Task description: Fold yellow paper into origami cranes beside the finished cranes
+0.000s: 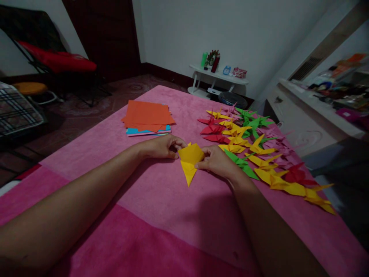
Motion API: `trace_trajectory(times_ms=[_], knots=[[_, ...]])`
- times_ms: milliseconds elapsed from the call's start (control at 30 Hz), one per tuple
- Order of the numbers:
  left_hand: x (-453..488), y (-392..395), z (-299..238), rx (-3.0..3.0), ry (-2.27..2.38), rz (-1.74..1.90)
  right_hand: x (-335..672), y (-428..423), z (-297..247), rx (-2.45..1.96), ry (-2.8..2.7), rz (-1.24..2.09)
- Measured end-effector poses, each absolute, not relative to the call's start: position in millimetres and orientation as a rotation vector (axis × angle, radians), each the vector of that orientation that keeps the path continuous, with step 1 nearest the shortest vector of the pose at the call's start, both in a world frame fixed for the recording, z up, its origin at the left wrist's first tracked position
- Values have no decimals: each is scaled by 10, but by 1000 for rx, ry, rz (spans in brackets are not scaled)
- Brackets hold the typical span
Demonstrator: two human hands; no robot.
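Observation:
A partly folded yellow paper (189, 159) lies on the pink cloth (155, 207), its long point aimed toward me. My left hand (161, 147) pinches its upper left corner with curled fingers. On the other side, my right hand (216, 161) grips its right edge, thumb on top. Both forearms rest on the cloth.
A stack of orange and blue paper sheets (147, 118) lies beyond my left hand. Several folded paper cranes (253, 150) in yellow, red, green and pink spread to the right. A white shelf (219, 77) stands at the wall, a red-cushioned chair (57, 61) at far left.

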State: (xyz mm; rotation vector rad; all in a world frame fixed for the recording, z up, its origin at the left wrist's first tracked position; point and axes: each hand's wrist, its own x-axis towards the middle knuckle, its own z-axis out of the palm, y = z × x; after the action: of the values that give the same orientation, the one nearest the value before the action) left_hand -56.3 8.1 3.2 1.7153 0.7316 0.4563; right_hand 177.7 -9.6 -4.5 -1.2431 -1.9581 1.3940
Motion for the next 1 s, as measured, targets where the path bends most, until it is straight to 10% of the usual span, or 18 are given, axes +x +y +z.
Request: trace_trajectory(times_ms=[1000], knots=[[-453,-21,17,1898,820,514,1734,-157,46,-1338,-2077,1229]])
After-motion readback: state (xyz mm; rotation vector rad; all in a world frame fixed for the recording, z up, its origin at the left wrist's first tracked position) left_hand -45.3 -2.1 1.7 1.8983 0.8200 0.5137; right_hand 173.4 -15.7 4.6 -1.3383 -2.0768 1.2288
